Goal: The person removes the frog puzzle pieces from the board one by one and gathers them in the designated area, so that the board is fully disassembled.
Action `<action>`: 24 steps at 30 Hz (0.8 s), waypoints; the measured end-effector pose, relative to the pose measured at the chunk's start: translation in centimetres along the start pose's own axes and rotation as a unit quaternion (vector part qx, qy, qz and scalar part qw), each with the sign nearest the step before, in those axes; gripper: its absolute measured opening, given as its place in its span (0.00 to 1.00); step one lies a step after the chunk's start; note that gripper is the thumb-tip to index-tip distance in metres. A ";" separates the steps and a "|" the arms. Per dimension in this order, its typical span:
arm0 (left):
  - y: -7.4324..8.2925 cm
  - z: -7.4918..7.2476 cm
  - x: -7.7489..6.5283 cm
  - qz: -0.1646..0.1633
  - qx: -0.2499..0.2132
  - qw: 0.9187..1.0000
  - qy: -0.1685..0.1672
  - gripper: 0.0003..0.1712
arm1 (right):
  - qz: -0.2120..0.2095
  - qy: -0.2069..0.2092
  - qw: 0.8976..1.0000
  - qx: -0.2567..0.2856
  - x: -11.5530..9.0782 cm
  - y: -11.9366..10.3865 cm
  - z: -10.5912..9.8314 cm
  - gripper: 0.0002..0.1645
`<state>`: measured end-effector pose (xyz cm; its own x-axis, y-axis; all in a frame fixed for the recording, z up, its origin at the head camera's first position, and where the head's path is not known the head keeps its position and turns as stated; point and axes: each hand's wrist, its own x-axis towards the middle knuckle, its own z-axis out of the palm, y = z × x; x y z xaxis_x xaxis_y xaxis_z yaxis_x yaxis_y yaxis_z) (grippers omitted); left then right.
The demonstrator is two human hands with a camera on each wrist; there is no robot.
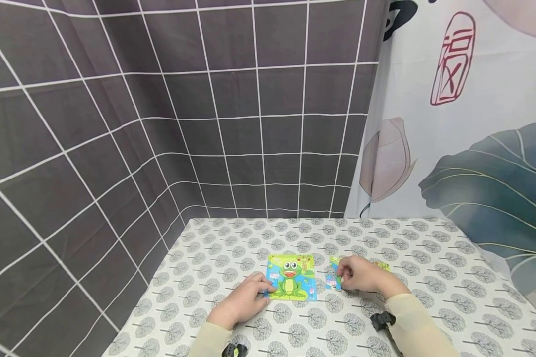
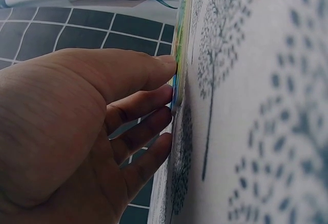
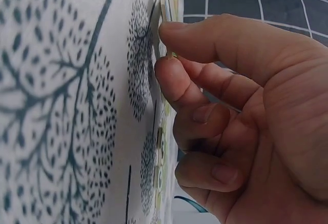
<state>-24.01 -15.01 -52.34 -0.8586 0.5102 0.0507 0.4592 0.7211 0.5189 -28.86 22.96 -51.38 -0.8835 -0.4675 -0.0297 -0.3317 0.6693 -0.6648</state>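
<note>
A square frog picture (image 1: 290, 277), blue and green, lies flat on the table. My left hand (image 1: 246, 300) rests at its lower left edge; in the left wrist view the thumb (image 2: 165, 66) touches the picture's side and the other fingers extend loosely below it. To the right, my right hand (image 1: 359, 274) pinches a thin puzzle piece (image 3: 167, 8) between thumb and forefinger, its other fingers curled in. Beside and partly under that hand lie colourful puzzle pieces (image 1: 330, 282) in blue, green and pink; the hand hides much of them.
A white cloth with grey trees covers the table (image 1: 232, 238). A dark gridded curtain (image 1: 250, 134) hangs behind and to the left, and a white curtain with leaf prints (image 1: 411, 74) at the right. Another green piece (image 1: 382, 266) shows behind the right hand.
</note>
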 end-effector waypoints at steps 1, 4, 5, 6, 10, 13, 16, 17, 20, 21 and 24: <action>0.0 0.0 0.0 0.000 0.000 1.000 0.000 0.19 | 0.004 0.000 1.000 -0.001 0.0 0.1 0.0 0.13; 0.0 0.0 0.0 0.001 0.000 1.000 0.001 0.19 | 0.012 0.000 1.000 -0.004 -0.1 0.1 -0.2 0.14; 0.0 0.0 0.0 0.002 0.001 1.000 0.001 0.19 | 0.012 0.000 1.000 -0.007 -0.2 0.1 -0.2 0.14; 0.0 0.0 0.0 0.002 0.002 1.000 0.001 0.19 | 0.012 0.000 1.000 -0.010 -0.2 0.1 -0.2 0.14; -0.1 0.1 0.0 0.002 0.002 1.000 0.001 0.19 | 0.011 -0.003 1.000 -0.011 -0.3 0.0 -0.2 0.13; -0.1 0.1 0.0 0.001 -0.001 1.000 -0.001 0.19 | 0.015 -0.004 1.000 -0.011 -0.4 0.1 -0.1 0.13; -0.1 0.1 0.0 0.000 -0.001 1.000 -0.004 0.19 | 0.019 -0.002 1.000 -0.015 -0.4 0.3 0.1 0.13; -0.1 0.1 0.0 -0.001 -0.001 1.000 -0.005 0.19 | 0.022 -0.002 1.000 -0.018 -0.4 0.3 0.1 0.13; 0.0 0.0 0.0 -0.002 0.000 1.000 -0.005 0.19 | 0.024 0.002 1.000 -0.019 -0.3 0.4 0.1 0.13; 0.0 0.0 -0.1 -0.003 0.000 1.000 -0.005 0.19 | 0.027 0.003 0.999 -0.018 -0.3 0.4 0.1 0.14; 0.0 0.0 0.0 -0.004 -0.002 1.000 -0.004 0.19 | 0.027 0.005 0.999 -0.018 -0.2 0.5 0.1 0.14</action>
<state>-23.96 -15.01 -52.34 -0.8599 0.5089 0.0391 0.4517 0.7231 0.5226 -28.78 23.33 -51.75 -0.9042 -0.4234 -0.0571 -0.2946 0.7147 -0.6344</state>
